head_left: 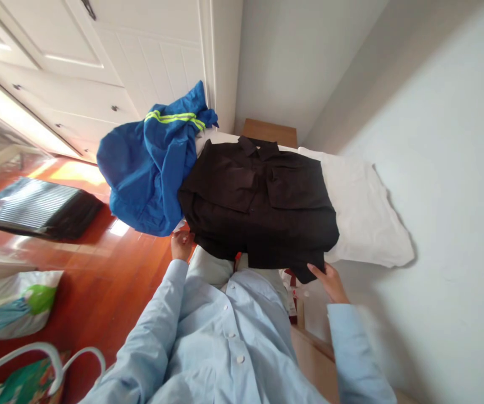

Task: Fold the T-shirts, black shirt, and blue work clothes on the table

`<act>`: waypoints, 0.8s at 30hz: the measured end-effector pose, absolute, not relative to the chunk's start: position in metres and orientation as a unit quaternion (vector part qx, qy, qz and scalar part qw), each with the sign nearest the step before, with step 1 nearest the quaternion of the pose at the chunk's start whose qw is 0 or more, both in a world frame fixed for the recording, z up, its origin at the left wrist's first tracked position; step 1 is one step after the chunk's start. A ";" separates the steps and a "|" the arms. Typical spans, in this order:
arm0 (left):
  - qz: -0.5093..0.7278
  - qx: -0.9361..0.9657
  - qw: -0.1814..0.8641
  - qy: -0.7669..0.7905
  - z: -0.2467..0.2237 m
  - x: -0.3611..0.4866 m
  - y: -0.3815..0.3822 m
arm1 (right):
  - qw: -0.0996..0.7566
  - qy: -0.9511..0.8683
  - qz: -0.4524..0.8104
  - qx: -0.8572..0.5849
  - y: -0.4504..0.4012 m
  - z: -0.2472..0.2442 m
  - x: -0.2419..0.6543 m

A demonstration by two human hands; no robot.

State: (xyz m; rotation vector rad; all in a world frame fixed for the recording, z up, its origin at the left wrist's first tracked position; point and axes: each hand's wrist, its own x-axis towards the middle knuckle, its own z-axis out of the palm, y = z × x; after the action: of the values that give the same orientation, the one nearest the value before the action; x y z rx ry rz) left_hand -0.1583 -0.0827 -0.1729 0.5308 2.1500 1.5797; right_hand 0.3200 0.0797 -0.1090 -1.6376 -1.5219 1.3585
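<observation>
A black shirt [259, 207] is spread out in front of me, its collar at the far edge and two chest pockets facing up. My left hand [182, 245] is closed at the shirt's near left corner, with its fingers curled and partly hidden. At the near right corner, my right hand [328, 279] pinches the black cloth between thumb and fingers. To the left hangs a heap of blue fabric [149, 168] with a yellow reflective stripe. White cloth [364, 207] lies to the right, partly under the shirt.
A white cabinet [153, 50] stands at the far left, and a wall [456, 185] closes off the right. A wooden box-like piece [270, 132] is behind the shirt. On the floor lie a dark ribbed object [35, 205] and a printed bag [14, 303].
</observation>
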 end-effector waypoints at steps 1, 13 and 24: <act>0.575 0.187 0.194 0.773 -0.166 -0.162 -0.092 | 0.270 -0.558 0.513 -0.594 0.075 -0.104 0.323; 0.557 0.112 0.305 0.764 -0.146 -0.136 -0.132 | 0.339 -0.325 0.650 -0.598 0.028 -0.148 0.314; 0.423 0.186 0.491 0.739 -0.116 -0.145 -0.156 | 0.304 -0.433 0.587 -0.613 -0.003 -0.144 0.305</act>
State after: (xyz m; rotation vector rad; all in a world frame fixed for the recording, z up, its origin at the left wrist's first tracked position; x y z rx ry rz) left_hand -0.1448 -0.1555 -0.1163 0.4520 1.7929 1.0262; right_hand 0.3048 -0.0027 -0.1439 -1.6241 -1.1471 1.5551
